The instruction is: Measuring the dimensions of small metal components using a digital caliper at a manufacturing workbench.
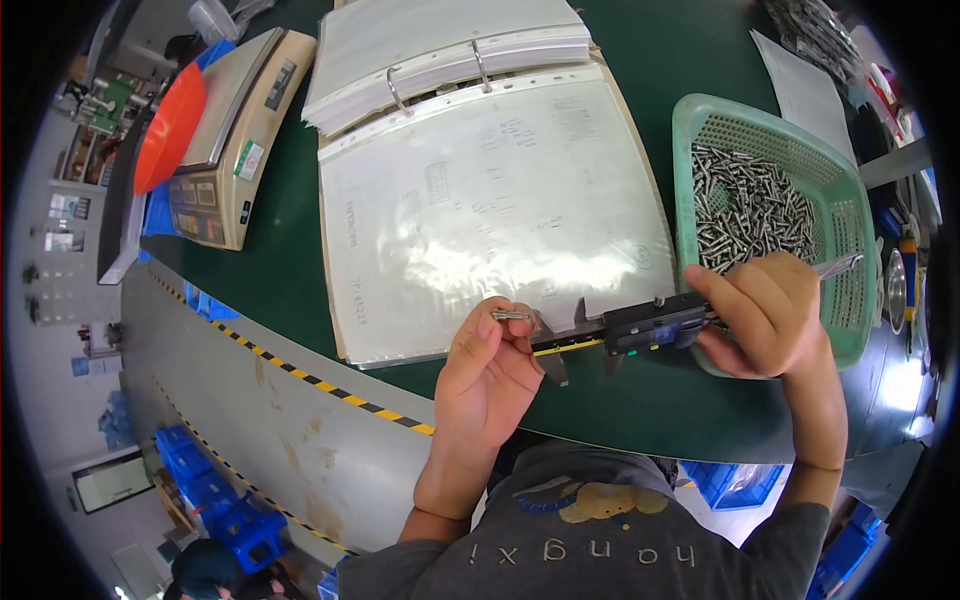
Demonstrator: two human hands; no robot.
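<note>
Between the thumb and fingers of my left hand (488, 375) is a small silver metal pin (511, 315), lying sideways at the fingertips. My right hand (765, 315) grips a black digital caliper (655, 325) around its slide and beam. The caliper's jaws are spread apart, and their left end is at my left fingers; whether it touches them I cannot tell. Right of the caliper, a green plastic basket (858, 230) contains a heap of similar metal pins (750, 208). My right hand is over its near edge. Beneath the caliper lies an open ring binder with a sleeved drawing sheet (480, 220).
At the left of the green table (620, 405) stands a beige weighing scale (240, 150) with an orange tray (172, 128). White paper (800, 90) and a bagged bundle (815, 35) lie at the far right. Blue stools (215, 495) stand on the floor beyond the striped tape.
</note>
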